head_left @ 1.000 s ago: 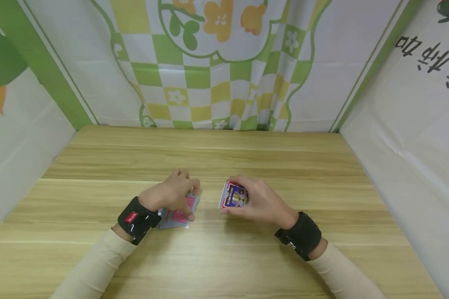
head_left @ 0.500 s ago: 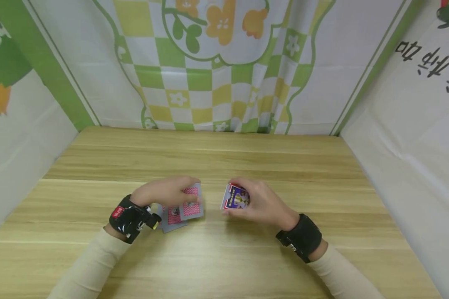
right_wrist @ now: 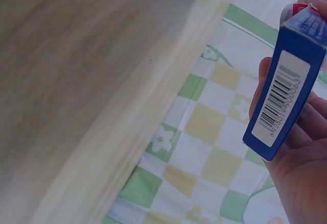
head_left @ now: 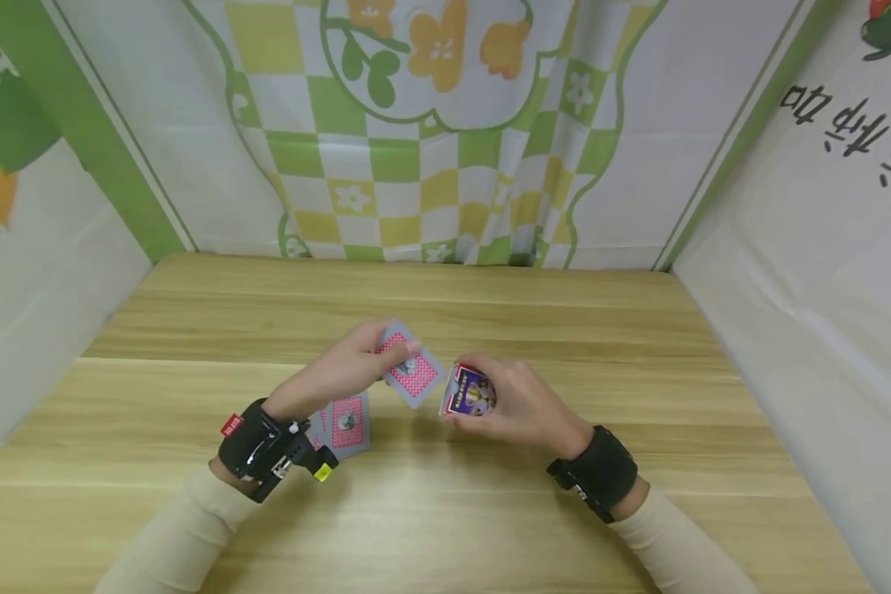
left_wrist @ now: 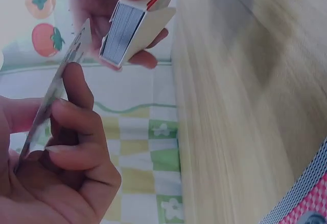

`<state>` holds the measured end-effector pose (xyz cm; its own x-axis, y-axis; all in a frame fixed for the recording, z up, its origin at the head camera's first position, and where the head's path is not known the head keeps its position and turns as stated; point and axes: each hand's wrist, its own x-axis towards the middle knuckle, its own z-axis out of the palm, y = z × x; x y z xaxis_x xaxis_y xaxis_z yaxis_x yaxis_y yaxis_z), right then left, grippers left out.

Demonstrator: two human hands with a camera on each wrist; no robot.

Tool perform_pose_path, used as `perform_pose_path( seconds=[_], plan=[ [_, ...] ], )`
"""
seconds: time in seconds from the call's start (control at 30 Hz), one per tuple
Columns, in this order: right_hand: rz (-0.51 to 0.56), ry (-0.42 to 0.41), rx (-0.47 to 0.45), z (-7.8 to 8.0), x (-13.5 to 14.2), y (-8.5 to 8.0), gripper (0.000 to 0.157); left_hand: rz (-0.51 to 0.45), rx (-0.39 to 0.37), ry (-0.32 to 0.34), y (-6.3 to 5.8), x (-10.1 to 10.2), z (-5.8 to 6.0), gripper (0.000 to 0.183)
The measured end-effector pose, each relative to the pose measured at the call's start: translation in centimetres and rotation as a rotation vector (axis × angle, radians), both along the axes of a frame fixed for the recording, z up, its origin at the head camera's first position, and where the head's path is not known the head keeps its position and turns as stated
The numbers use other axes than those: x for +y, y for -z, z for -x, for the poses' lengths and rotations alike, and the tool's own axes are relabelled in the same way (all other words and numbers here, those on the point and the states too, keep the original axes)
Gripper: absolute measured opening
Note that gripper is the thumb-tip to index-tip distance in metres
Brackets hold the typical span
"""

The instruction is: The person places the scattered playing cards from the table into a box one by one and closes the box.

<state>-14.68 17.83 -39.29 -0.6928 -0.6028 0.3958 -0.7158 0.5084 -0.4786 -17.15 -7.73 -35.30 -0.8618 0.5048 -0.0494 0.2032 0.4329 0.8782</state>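
Between thumb and fingers, my left hand (head_left: 349, 363) pinches a red-backed playing card (head_left: 414, 375), held above the table and tilted toward the card box. In the left wrist view the playing card (left_wrist: 53, 91) appears nearly edge-on. My right hand (head_left: 523, 404) grips the blue and red card box (head_left: 471, 392), its open end facing left. A packed stack of cards (left_wrist: 121, 32) fills that open end in the left wrist view. The box's bottom with a barcode (right_wrist: 282, 98) shows in the right wrist view. More playing cards (head_left: 349, 422) lie face down under my left wrist.
The wooden table (head_left: 445, 511) runs back to a checked green and yellow curtain (head_left: 416, 181). White cloth walls with green borders stand at the left and right sides.
My left hand has picked a playing card off the face-down pile and carried it up and right, close to the box's open end. The right hand with the box has barely moved.
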Motion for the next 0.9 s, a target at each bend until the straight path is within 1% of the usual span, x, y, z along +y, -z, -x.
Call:
perform_pose_path(
  seconds=[0.17, 0.27, 0.43, 0.57, 0.73, 0.9],
  plan=[
    [0.011, -0.004, -0.001, -0.1, -0.1, -0.1, 0.062, -0.006, 0.019, 0.01, 0.2, 0.6, -0.1, 0.022],
    [0.016, -0.016, 0.001, -0.1, -0.2, -0.1, 0.061, 0.005, 0.027, 0.004, 0.5, 0.8, -0.2, 0.019],
    [0.018, -0.025, -0.005, -0.2, -0.4, -0.2, 0.064, 0.01, 0.035, -0.027, 0.9, 1.2, -0.5, 0.018],
    [0.019, -0.026, 0.014, -0.2, -0.5, -0.2, 0.064, 0.009, 0.069, -0.069, 1.1, 1.7, -0.9, 0.018],
    [0.024, -0.012, 0.035, -0.2, -0.7, 0.0, 0.063, -0.046, 0.113, -0.13, 1.7, 2.7, -1.5, 0.017],
    [0.046, 0.014, 0.026, -0.3, -0.9, 0.2, 0.063, -0.117, 0.107, -0.21, 2.3, 3.9, -2.5, 0.014]
  ],
)
